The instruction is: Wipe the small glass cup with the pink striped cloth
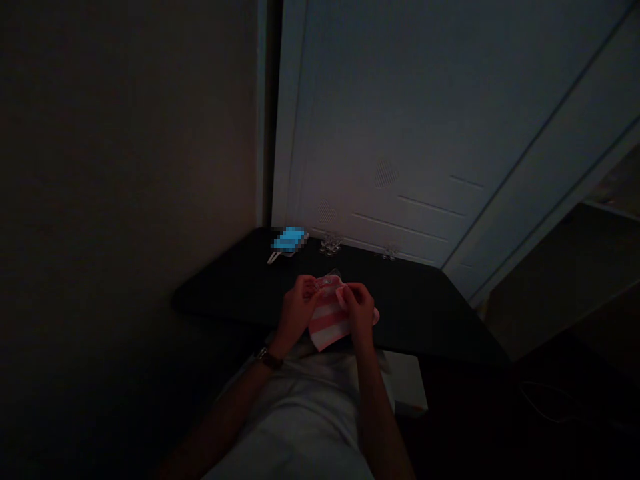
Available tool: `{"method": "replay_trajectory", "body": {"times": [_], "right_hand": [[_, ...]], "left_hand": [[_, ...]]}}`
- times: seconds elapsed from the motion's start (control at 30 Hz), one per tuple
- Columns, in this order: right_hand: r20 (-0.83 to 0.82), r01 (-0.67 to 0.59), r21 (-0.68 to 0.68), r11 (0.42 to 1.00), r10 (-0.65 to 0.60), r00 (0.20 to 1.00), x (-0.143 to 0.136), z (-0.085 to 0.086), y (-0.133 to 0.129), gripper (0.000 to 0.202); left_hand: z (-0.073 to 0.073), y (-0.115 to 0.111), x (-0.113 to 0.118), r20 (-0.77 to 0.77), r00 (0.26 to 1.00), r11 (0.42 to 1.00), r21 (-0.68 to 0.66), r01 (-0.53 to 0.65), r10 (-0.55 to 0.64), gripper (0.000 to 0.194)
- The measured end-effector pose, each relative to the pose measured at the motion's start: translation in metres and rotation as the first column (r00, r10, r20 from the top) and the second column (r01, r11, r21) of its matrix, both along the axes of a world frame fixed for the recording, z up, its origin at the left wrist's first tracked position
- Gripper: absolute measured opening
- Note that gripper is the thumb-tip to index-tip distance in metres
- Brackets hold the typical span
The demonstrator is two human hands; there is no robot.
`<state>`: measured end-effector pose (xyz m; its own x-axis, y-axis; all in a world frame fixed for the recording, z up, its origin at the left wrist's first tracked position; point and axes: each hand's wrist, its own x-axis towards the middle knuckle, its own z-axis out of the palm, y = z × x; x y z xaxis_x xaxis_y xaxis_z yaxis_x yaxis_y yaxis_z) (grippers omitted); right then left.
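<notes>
A small pink-and-white striped cloth (327, 323) hangs between my hands over the near edge of the dark table. My left hand (299, 303), with a band on its wrist, pinches the cloth's upper left edge. At its upper right, my right hand (361, 308) grips the cloth with bent fingers. A pink rounded end (376, 316) shows beyond the right hand; whether it belongs to the cloth I cannot tell. Something clear and shiny (336, 273) stands at the cloth's top edge, too dim to name.
On the dark table (225, 293), a device with a lit blue screen (289, 239) is at the back left. Small clear pieces (330, 244) lie in a cluster, with more clear pieces (390, 252) farther right. A pale panel (370, 120) rises behind. A white box (407, 380) sits below the table edge.
</notes>
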<state>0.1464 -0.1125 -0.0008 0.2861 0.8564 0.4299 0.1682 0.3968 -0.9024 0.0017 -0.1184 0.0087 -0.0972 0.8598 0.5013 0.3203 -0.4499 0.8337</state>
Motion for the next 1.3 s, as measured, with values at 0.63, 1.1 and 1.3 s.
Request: {"method": "replay_trajectory", "body": {"times": [0.63,1.1,1.3], "right_hand": [[0.142,-0.154,-0.013,0.988,0.154,0.978,-0.009,0.005,-0.001,0.011],[0.24,-0.288,-0.001,0.958,0.28,0.93,-0.014,0.007,-0.008,0.013],[0.25,-0.281,-0.008,0.96,0.273,0.929,-0.012,0.006,-0.008,0.013]], "left_hand": [[0.0,0.0,0.0,-0.124,0.987,0.994,-0.051,0.1,-0.106,0.014],[-0.003,0.006,-0.004,-0.265,0.964,0.998,0.058,-0.017,0.032,0.016],[-0.002,0.003,-0.002,-0.232,0.973,1.0,0.005,-0.001,0.002,0.008]]}}
